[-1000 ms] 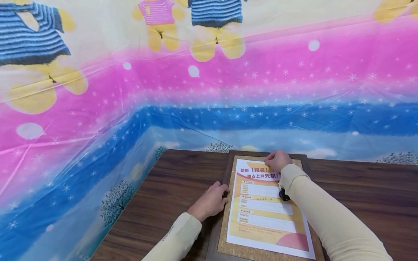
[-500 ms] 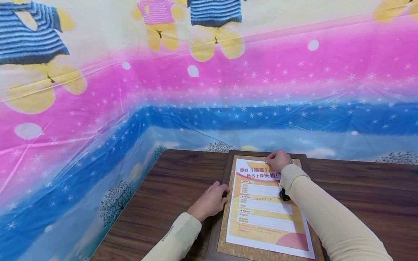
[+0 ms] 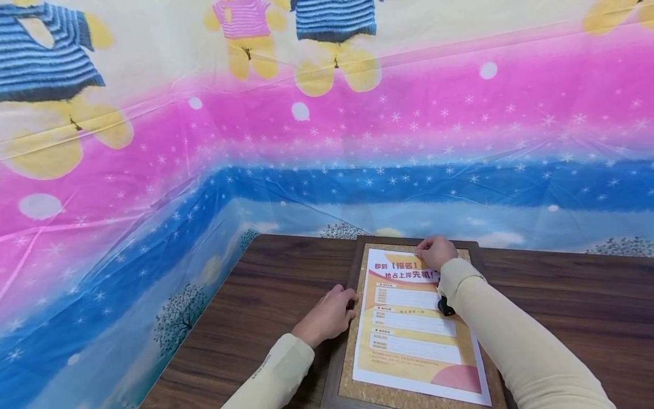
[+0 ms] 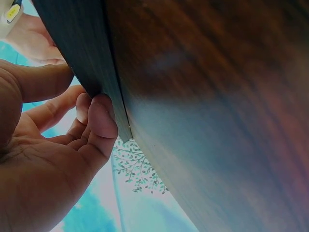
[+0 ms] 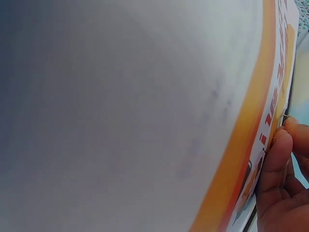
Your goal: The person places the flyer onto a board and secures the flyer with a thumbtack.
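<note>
A printed sheet of paper (image 3: 409,363) with red headings and white boxes lies on a wood-framed cork board (image 3: 375,393). At the sheet's top edge, my right hand (image 3: 437,253) pinches a small brass-coloured pushpin (image 5: 286,116) between thumb and fingertip; most of it is hidden by the fingers. Against the board's left side, my left hand (image 3: 328,315) holds the dark frame edge, its thumb and curled fingers touching the wood. The left wrist view shows these fingers (image 4: 100,118) close up at the frame's side. The right forearm covers part of the sheet's right side.
The board rests on a dark wooden table (image 3: 255,284), close to its back edge. A patterned cloth (image 3: 317,142) in pink and blue hangs behind and to the left. A black device (image 3: 445,307) sits under the right wrist, over the paper.
The whole view shifts very slightly to the left. Both hands keep their places on the board; the right fingertips move only a little at the sheet's top edge.
</note>
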The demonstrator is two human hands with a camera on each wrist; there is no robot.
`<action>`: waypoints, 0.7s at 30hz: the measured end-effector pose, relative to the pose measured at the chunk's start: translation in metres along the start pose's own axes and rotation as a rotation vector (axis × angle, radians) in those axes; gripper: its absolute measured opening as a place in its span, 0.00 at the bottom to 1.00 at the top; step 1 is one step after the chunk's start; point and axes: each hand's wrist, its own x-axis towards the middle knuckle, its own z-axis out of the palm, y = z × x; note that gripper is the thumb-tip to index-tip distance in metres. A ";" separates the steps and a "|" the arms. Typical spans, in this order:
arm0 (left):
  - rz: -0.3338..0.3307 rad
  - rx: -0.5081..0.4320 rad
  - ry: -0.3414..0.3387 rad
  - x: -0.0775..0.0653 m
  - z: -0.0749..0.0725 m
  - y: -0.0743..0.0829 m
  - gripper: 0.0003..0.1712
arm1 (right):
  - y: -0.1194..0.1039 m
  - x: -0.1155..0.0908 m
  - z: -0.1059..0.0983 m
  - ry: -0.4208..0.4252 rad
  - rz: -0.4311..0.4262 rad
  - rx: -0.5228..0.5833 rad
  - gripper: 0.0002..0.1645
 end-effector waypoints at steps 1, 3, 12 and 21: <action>0.001 0.001 0.001 0.000 0.000 0.000 0.17 | -0.001 0.000 0.000 -0.001 0.001 0.001 0.11; 0.002 0.005 0.002 0.000 -0.001 0.000 0.17 | -0.001 0.000 0.000 -0.001 0.003 0.002 0.11; 0.006 0.014 0.011 -0.001 -0.001 0.001 0.17 | 0.003 0.006 0.004 0.011 -0.001 -0.017 0.10; 0.004 -0.004 -0.003 0.000 0.000 0.000 0.17 | 0.003 0.008 0.006 0.025 0.024 -0.020 0.09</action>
